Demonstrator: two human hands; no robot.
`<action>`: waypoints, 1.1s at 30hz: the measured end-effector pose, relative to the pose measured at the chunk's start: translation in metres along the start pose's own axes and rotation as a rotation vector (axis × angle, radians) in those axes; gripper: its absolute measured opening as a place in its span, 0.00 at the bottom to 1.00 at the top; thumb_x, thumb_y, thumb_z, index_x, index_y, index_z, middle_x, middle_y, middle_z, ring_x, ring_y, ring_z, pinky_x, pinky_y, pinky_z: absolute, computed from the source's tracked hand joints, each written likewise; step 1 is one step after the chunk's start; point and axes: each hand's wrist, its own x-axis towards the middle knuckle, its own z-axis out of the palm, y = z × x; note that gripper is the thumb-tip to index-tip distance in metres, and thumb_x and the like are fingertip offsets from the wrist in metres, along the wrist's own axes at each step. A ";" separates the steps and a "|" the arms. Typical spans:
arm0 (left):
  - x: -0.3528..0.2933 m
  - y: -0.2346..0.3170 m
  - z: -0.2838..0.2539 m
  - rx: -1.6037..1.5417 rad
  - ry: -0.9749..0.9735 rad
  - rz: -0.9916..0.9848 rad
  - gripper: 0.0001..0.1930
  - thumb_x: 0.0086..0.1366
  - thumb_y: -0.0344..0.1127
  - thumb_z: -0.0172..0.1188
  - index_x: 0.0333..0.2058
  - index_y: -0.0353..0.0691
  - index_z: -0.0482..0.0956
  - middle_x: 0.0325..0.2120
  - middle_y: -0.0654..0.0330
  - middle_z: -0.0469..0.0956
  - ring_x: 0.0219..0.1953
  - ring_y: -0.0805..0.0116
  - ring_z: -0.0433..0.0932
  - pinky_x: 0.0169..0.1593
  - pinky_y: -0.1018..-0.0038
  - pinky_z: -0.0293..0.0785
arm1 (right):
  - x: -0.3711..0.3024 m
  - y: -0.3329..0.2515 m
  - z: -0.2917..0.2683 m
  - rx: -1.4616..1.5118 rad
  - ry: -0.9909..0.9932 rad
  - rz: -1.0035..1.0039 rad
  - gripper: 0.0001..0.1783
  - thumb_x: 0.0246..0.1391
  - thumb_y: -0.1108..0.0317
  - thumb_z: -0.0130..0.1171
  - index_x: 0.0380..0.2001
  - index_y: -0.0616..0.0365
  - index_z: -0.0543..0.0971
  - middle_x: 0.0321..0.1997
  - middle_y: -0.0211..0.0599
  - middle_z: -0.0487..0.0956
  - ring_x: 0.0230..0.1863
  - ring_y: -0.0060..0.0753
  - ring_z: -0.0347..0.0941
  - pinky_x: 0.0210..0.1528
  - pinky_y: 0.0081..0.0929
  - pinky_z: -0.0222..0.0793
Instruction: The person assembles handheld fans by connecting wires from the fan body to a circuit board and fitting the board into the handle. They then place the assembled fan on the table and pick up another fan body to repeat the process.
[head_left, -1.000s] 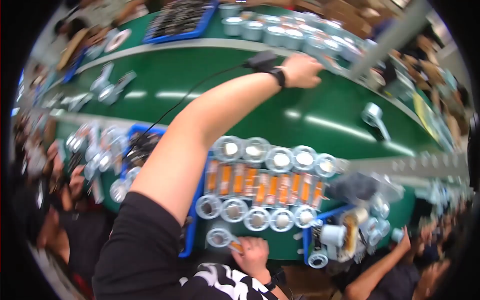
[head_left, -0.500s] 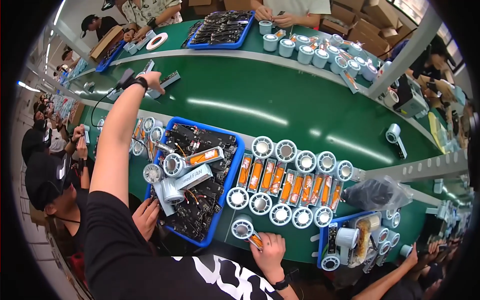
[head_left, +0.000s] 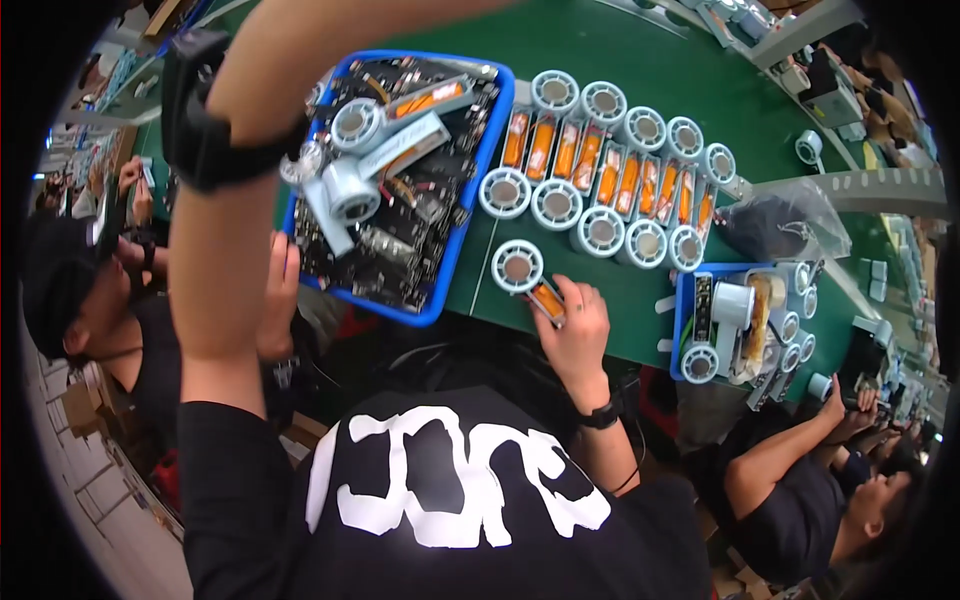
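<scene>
My right hand (head_left: 577, 332) rests at the table's front edge, fingers closed round the handle of a pale blue handheld fan (head_left: 517, 267). The fan lies with its round head facing up, and an orange battery shows in its opened handle. My left arm rises close to the camera, so my left hand (head_left: 335, 42) looks large and blurred at the top edge; its fingers are out of sight. Beyond the right hand, two rows of similar fans (head_left: 600, 232) lie with orange batteries exposed between them.
A blue tray (head_left: 437, 300) at left holds black circuit boards with several fan parts on top. A smaller blue tray (head_left: 679, 340) of fan pieces stands at right, near a dark plastic bag (head_left: 780, 226). Co-workers sit on both sides; one person's hand (head_left: 280, 295) is beside the left tray.
My left hand has come back from the far left of the green surface and up toward the camera. The view has tipped downward. My right hand still holds the fan.
</scene>
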 end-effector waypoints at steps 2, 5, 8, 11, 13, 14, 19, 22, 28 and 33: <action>-0.038 0.028 0.009 0.012 0.009 -0.039 0.09 0.65 0.35 0.66 0.36 0.33 0.85 0.24 0.54 0.83 0.25 0.64 0.83 0.31 0.70 0.78 | -0.009 0.003 0.000 -0.003 -0.013 -0.019 0.20 0.46 0.71 0.71 0.44 0.58 0.77 0.40 0.45 0.77 0.41 0.53 0.74 0.43 0.44 0.71; -0.109 0.027 0.070 -0.219 0.224 0.043 0.08 0.66 0.35 0.65 0.36 0.36 0.81 0.17 0.66 0.69 0.18 0.77 0.66 0.25 0.78 0.63 | -0.026 0.005 -0.002 -0.076 0.103 0.129 0.18 0.49 0.71 0.70 0.44 0.59 0.77 0.41 0.44 0.77 0.42 0.53 0.73 0.44 0.44 0.71; -0.199 0.018 0.111 -0.308 0.287 -0.259 0.10 0.60 0.34 0.69 0.36 0.36 0.82 0.22 0.57 0.76 0.23 0.60 0.77 0.31 0.69 0.75 | -0.034 -0.008 0.005 -0.104 0.180 0.152 0.18 0.51 0.71 0.69 0.44 0.60 0.77 0.41 0.44 0.77 0.43 0.53 0.73 0.46 0.44 0.71; -0.262 -0.020 0.160 -0.302 0.257 -0.416 0.13 0.57 0.30 0.71 0.41 0.35 0.82 0.37 0.54 0.79 0.36 0.58 0.80 0.41 0.66 0.77 | -0.024 -0.022 0.020 -0.129 0.256 0.166 0.18 0.52 0.71 0.68 0.45 0.61 0.77 0.41 0.45 0.77 0.44 0.54 0.73 0.47 0.43 0.71; -0.269 -0.028 0.181 -0.243 0.317 -0.351 0.14 0.57 0.30 0.70 0.42 0.35 0.81 0.38 0.54 0.78 0.39 0.57 0.79 0.44 0.65 0.76 | -0.025 -0.031 0.025 -0.147 0.314 0.147 0.18 0.53 0.71 0.68 0.47 0.61 0.77 0.41 0.46 0.77 0.45 0.54 0.72 0.48 0.43 0.70; -0.269 -0.032 0.192 -0.190 0.378 -0.295 0.15 0.57 0.30 0.70 0.43 0.35 0.81 0.40 0.53 0.78 0.42 0.55 0.78 0.47 0.64 0.76 | -0.030 -0.035 0.025 -0.151 0.317 0.144 0.18 0.53 0.71 0.68 0.47 0.61 0.77 0.41 0.46 0.77 0.45 0.54 0.72 0.48 0.43 0.70; -0.276 -0.049 0.226 -0.175 0.534 -0.232 0.16 0.57 0.29 0.69 0.45 0.35 0.81 0.44 0.53 0.77 0.49 0.50 0.75 0.54 0.59 0.73 | -0.012 -0.074 0.017 -0.132 0.413 -0.073 0.19 0.55 0.72 0.66 0.50 0.60 0.78 0.40 0.45 0.77 0.44 0.54 0.74 0.47 0.43 0.71; -0.280 -0.048 0.227 -0.193 0.582 -0.182 0.15 0.58 0.29 0.68 0.45 0.35 0.81 0.44 0.52 0.77 0.49 0.49 0.74 0.54 0.58 0.72 | 0.038 -0.115 0.025 0.013 0.043 -0.148 0.18 0.53 0.75 0.64 0.49 0.55 0.81 0.36 0.38 0.78 0.39 0.45 0.76 0.39 0.39 0.73; -0.281 -0.059 0.234 -0.223 0.587 -0.156 0.15 0.58 0.28 0.66 0.45 0.35 0.80 0.44 0.53 0.77 0.49 0.49 0.74 0.55 0.57 0.71 | 0.077 -0.112 0.051 -0.277 0.055 -0.470 0.19 0.45 0.78 0.64 0.43 0.53 0.84 0.33 0.34 0.76 0.36 0.37 0.76 0.34 0.34 0.73; -0.283 -0.056 0.232 -0.240 0.587 -0.172 0.15 0.58 0.27 0.65 0.45 0.35 0.79 0.44 0.52 0.77 0.49 0.49 0.74 0.55 0.58 0.71 | 0.070 -0.114 0.026 -0.225 0.181 -0.545 0.17 0.46 0.79 0.66 0.41 0.53 0.84 0.33 0.34 0.77 0.34 0.34 0.76 0.33 0.29 0.74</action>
